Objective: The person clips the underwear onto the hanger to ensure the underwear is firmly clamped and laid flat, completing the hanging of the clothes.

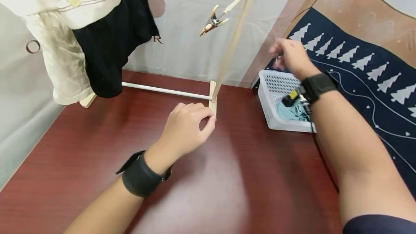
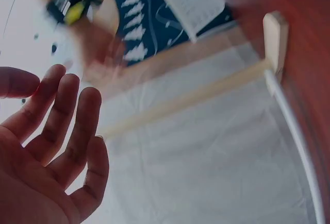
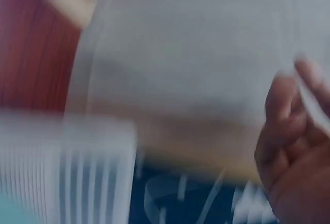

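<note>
A small wooden drying rack (image 1: 212, 95) is stood on the dark red worktop (image 1: 97, 147), its upright post rising near the far edge and its white crossbar (image 1: 165, 90) running left along that edge. The left hand (image 1: 186, 127) is rested on the worktop just in front of the rack's foot block (image 1: 212, 100), fingers loosely curled, with the fingertips just beside or touching the block; nothing is gripped in it, and in the left wrist view its fingers (image 2: 67, 126) are seen relaxed and spread. The right hand (image 1: 290, 57) is raised above the white slotted basket (image 1: 276, 86) at the worktop's far right corner; it is motion-blurred, something thin appears to be pinched between its fingertips, but what is held cannot be told for certain. Teal cloth (image 1: 290, 113) is lain inside the basket. A cream garment (image 1: 61, 46) and a black garment (image 1: 113, 42) are hung at the rack's left end, and wooden clothes pegs (image 1: 214, 21) are clipped high on the post. A navy cloth with white trees (image 1: 357, 68) is spread beyond the worktop's right edge.
</note>
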`<state>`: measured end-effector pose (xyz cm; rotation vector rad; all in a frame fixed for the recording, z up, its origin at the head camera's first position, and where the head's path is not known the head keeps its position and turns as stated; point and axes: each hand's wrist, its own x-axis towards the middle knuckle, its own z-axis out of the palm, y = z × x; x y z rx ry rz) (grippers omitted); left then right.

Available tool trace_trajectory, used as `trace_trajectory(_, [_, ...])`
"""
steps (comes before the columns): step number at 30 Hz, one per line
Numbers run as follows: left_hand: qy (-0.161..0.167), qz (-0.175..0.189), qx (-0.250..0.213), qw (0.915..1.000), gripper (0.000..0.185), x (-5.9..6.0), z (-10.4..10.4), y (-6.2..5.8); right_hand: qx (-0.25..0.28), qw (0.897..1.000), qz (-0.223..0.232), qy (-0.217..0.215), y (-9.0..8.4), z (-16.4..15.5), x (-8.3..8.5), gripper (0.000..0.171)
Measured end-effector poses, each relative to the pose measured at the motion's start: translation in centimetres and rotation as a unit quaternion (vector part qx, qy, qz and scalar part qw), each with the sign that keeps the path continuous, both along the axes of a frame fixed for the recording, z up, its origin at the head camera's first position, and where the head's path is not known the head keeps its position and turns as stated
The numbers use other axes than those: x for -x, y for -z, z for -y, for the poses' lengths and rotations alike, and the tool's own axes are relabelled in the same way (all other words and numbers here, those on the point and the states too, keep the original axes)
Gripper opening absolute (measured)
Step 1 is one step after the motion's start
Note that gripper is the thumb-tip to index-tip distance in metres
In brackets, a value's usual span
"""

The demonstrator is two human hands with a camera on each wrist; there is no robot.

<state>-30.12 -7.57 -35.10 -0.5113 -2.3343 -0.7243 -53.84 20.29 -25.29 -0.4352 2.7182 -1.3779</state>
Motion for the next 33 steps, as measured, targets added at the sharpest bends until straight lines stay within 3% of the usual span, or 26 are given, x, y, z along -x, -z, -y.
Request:
trace_trajectory(1, [-0.001,-0.003,-0.005,1.0000,0.016,-0.2,0.0,-0.3,-0.080,0.997,-0.019,0.017,0.5,-2.4,0.1,0.035])
trace_trajectory(2, [-0.003,-0.005,-0.010,0.9999,0.017,-0.4,0.0,-0.6,-0.175,0.984,-0.033,0.029,1.1,-4.7,0.1,0.034])
trace_trajectory(4, [-0.007,-0.010,-0.020,0.9997,0.018,-0.9,-0.1,-1.1,-0.352,0.935,-0.023,0.025,2.3,-8.7,0.1,0.041])
trace_trajectory(6, [-0.011,-0.017,-0.026,0.9995,0.018,-1.3,-0.1,-1.5,-0.459,0.888,0.033,-0.010,3.4,-12.1,0.1,0.064])
trace_trajectory(9, [-0.015,-0.028,-0.032,0.9990,0.019,-1.8,-0.1,-1.7,-0.524,0.839,0.142,-0.027,4.4,-15.5,-0.3,0.098])
trace_trajectory(12, [-0.013,-0.038,-0.038,0.9985,0.019,-2.1,-0.2,-1.7,-0.543,0.816,0.200,-0.018,4.5,-16.6,-0.9,0.124])
trace_trajectory(15, [-0.012,-0.039,-0.044,0.9982,0.019,-2.3,-0.2,-1.6,-0.567,0.792,0.224,-0.038,4.0,-15.7,-1.3,0.122])
trace_trajectory(18, [-0.015,-0.039,-0.048,0.9980,0.019,-2.6,-0.1,-1.5,-0.598,0.766,0.224,-0.071,3.9,-14.3,-1.2,0.100])
trace_trajectory(21, [-0.019,-0.039,-0.045,0.9980,0.018,-2.6,0.1,-1.4,-0.617,0.751,0.217,-0.090,4.5,-13.5,-0.3,0.088])
trace_trajectory(24, [-0.020,-0.033,-0.041,0.9984,0.018,-2.5,0.2,-1.3,-0.630,0.748,0.192,-0.084,5.0,-13.0,0.3,0.088])
trace_trajectory(29, [-0.019,-0.013,-0.032,0.9992,0.018,-2.5,0.1,-1.2,-0.622,0.767,0.148,-0.055,5.8,-12.5,1.6,0.098])
trace_trajectory(31, [-0.019,-0.007,-0.028,0.9994,0.017,-2.6,0.1,-1.2,-0.620,0.769,0.145,-0.056,6.2,-12.3,2.1,0.102])
trace_trajectory(33, [-0.020,-0.003,-0.024,0.9995,0.016,-2.7,0.1,-1.2,-0.627,0.762,0.150,-0.070,6.5,-11.7,2.5,0.103])
